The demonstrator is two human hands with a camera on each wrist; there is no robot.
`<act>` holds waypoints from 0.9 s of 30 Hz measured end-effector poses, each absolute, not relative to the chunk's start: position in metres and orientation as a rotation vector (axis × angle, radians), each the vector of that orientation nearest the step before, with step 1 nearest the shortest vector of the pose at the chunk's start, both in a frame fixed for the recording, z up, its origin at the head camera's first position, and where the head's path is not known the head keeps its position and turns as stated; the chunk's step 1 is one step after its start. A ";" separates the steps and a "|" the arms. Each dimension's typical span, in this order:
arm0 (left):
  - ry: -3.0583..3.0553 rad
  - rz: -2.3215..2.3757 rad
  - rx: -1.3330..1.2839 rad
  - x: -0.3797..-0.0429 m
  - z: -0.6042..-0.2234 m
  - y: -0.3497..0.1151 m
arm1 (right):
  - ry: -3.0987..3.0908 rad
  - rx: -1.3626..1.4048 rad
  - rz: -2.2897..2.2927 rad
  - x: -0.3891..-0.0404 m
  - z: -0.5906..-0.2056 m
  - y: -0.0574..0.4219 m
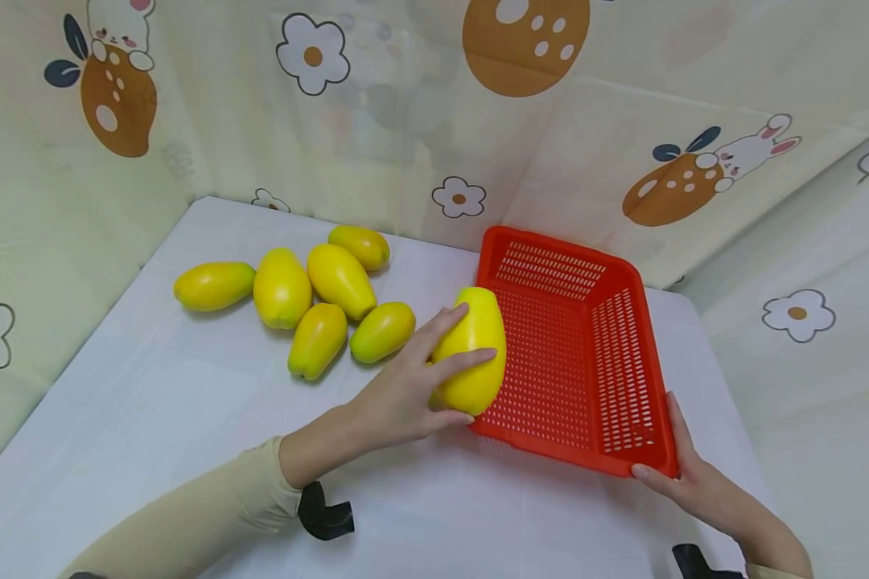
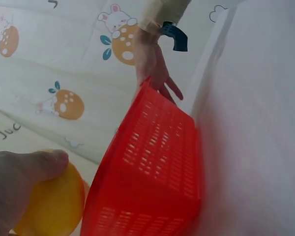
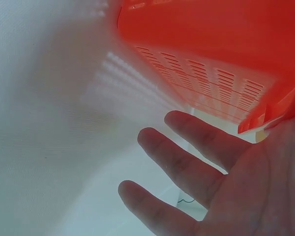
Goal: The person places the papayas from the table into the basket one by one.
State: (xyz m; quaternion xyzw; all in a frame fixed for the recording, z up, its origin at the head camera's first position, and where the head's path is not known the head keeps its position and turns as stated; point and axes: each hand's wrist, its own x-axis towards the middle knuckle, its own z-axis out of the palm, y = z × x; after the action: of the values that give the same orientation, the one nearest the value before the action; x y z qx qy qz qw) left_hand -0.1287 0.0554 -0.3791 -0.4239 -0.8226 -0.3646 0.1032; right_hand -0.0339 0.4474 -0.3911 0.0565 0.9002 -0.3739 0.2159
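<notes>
In the head view my left hand [image 1: 413, 386] grips a large yellow mango [image 1: 481, 342], fingers spread over its top and thumb near its lower end. That mango is at the left rim of a red plastic basket [image 1: 590, 354]. The left wrist view shows the held mango [image 2: 56, 204] close beside the basket wall [image 2: 147, 152]. My right hand [image 1: 688, 470] holds the basket's near right corner between thumb and forefinger. In the right wrist view, three of its fingers [image 3: 182, 162] stretch out straight below the basket side. No fruit shows inside the basket.
Several smaller yellow-green mangoes [image 1: 281, 288] lie grouped on the white table [image 1: 152, 386], left of the basket. A patterned curtain [image 1: 398, 112] hangs behind the table and along both sides. Black curved pieces [image 1: 326, 515] show at both wrists.
</notes>
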 end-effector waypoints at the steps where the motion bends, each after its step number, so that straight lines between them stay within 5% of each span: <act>1: -2.424 -1.081 -1.261 -0.128 -0.378 0.057 | 2.496 0.152 -1.042 -0.034 -0.391 0.447; 27: -2.325 -1.128 -1.364 -0.123 -0.389 0.085 | 2.509 0.156 -1.034 -0.032 -0.391 0.445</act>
State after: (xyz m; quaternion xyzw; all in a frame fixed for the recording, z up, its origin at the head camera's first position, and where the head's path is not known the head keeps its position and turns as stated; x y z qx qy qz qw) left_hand -0.1231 0.0851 -0.3891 -0.4639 -0.7909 -0.3838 0.1097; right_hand -0.0321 0.4448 -0.3909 0.0561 0.9025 -0.3718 0.2101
